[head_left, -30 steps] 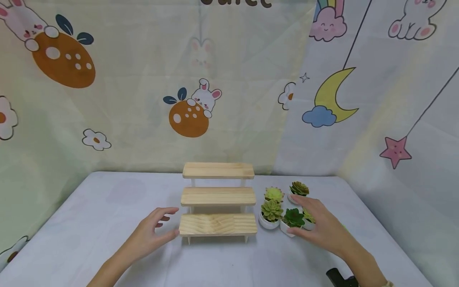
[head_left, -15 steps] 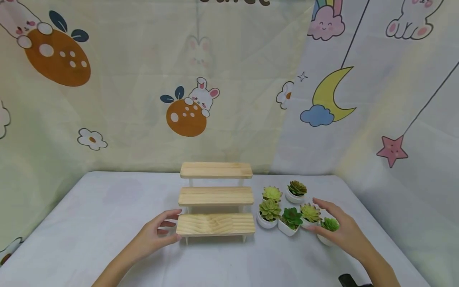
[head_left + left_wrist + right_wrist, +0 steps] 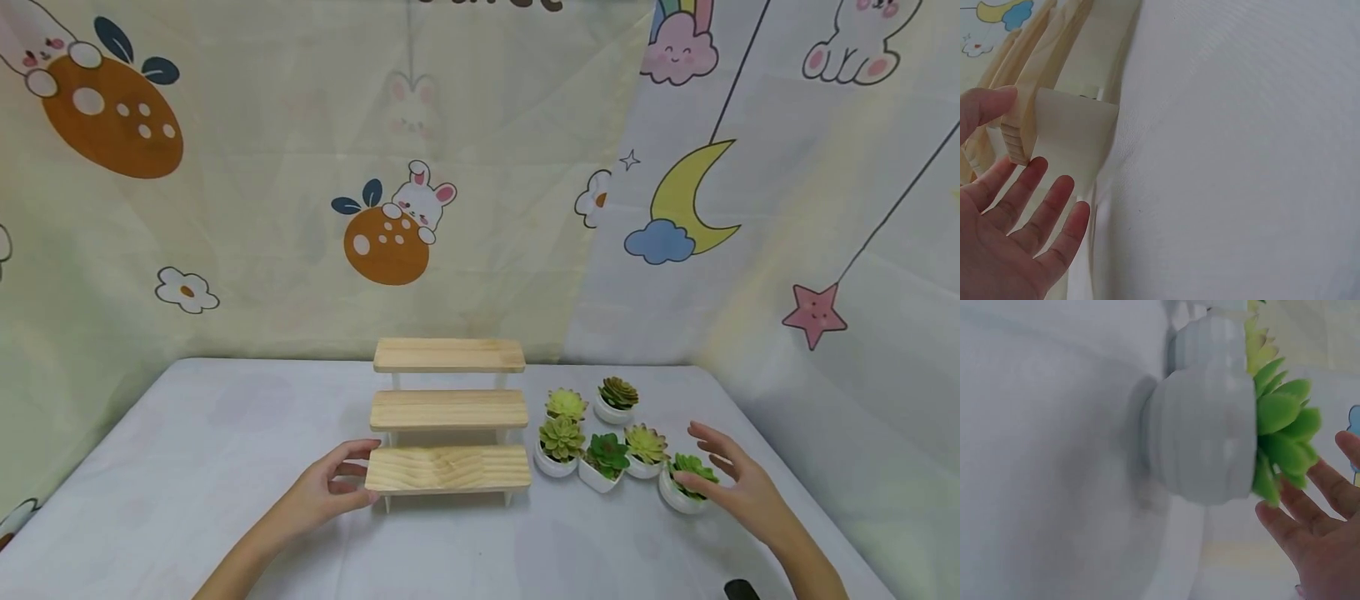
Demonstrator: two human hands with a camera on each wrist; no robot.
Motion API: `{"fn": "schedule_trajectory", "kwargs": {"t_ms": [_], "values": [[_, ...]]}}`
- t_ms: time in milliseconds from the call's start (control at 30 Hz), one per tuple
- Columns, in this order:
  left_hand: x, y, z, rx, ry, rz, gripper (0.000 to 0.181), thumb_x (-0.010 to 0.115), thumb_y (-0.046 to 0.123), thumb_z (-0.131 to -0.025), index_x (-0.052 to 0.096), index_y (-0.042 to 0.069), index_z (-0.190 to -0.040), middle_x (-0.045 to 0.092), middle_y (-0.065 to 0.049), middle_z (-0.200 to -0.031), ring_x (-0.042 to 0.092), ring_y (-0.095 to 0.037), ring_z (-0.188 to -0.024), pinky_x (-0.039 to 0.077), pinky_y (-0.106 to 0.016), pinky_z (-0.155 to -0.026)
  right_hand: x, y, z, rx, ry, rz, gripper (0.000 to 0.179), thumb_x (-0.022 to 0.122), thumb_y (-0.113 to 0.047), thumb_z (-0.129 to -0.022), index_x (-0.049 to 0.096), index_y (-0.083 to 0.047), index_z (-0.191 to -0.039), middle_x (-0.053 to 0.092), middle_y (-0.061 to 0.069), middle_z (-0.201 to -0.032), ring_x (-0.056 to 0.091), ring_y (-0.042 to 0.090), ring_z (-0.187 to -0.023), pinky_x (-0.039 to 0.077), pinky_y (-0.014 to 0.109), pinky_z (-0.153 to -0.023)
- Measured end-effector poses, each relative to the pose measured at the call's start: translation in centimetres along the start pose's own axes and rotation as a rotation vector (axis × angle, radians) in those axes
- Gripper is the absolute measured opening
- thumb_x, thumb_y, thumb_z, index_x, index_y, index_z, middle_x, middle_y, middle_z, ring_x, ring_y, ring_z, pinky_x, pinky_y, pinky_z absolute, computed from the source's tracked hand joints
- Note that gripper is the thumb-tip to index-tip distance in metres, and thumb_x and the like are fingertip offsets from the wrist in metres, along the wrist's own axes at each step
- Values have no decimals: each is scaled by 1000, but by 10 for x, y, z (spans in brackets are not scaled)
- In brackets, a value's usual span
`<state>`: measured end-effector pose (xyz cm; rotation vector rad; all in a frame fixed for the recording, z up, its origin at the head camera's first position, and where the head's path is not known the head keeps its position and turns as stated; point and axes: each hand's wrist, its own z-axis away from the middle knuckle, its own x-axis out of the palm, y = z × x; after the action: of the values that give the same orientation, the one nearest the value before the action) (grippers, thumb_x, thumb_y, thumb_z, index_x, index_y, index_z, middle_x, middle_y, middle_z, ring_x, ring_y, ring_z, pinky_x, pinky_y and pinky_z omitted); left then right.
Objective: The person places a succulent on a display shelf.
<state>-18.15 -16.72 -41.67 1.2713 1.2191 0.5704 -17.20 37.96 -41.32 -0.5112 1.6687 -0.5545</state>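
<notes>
A three-tier wooden display stand [image 3: 450, 468] with pale legs stands mid-table. At its lowest board's left end, my left hand [image 3: 324, 487] holds the board between thumb and fingers; the left wrist view shows the thumb [image 3: 997, 103] on one edge, with fingertips by the opposite edge. On the right, my right hand [image 3: 750, 492] hovers around a bright green succulent in a round white pot [image 3: 681, 498], its fingers spread and not gripping. The right wrist view shows the fingers beside the leaves [image 3: 1285, 434], with the ribbed pot [image 3: 1204, 434] ungripped.
Several more potted succulents cluster right of the stand: a dark green one [image 3: 607, 454], a reddish-tipped one [image 3: 647, 446], a brownish one [image 3: 618, 393] and yellow-green ones [image 3: 561, 437]. A black object [image 3: 741, 589] lies at the front edge. A printed cloth backdrop [image 3: 487, 250] rises behind.
My right hand has moved right, from over the succulent group to the rightmost pot. My left hand has closed the small gap to the lowest board's end. The view has shifted slightly.
</notes>
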Motion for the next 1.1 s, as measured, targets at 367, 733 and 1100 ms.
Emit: {"fn": "schedule_trajectory", "kwargs": {"t_ms": [367, 733, 1100], "values": [[-1, -2, -2, -20, 9, -3, 60, 73, 15, -80, 45, -1, -130, 49, -23, -122, 56, -4, -97, 50, -24, -77, 2, 38, 1, 105, -78, -122, 86, 59, -50, -86, 13, -16, -150, 34, 20, -144, 38, 37, -123, 46, 51, -84], [-3, 0, -3, -44, 2, 5, 59, 73, 16, -80, 46, 0, -130, 48, -22, -123, 55, -9, -99, 50, -24, -78, -15, 11, 20, 288, -293, -380, 81, 56, -28, -93, 2, -8, -150, 10, 27, -149, 25, 36, -131, 26, 60, -103], [-3, -1, -3, -29, -15, 29, 59, 72, 15, -80, 45, 0, -131, 47, -23, -125, 55, -7, -98, 50, -24, -77, -14, 21, 20, 284, -411, -442, 80, 57, -21, -92, 4, 2, -147, 4, 28, -152, 37, 13, -130, 33, 43, -105]]}}
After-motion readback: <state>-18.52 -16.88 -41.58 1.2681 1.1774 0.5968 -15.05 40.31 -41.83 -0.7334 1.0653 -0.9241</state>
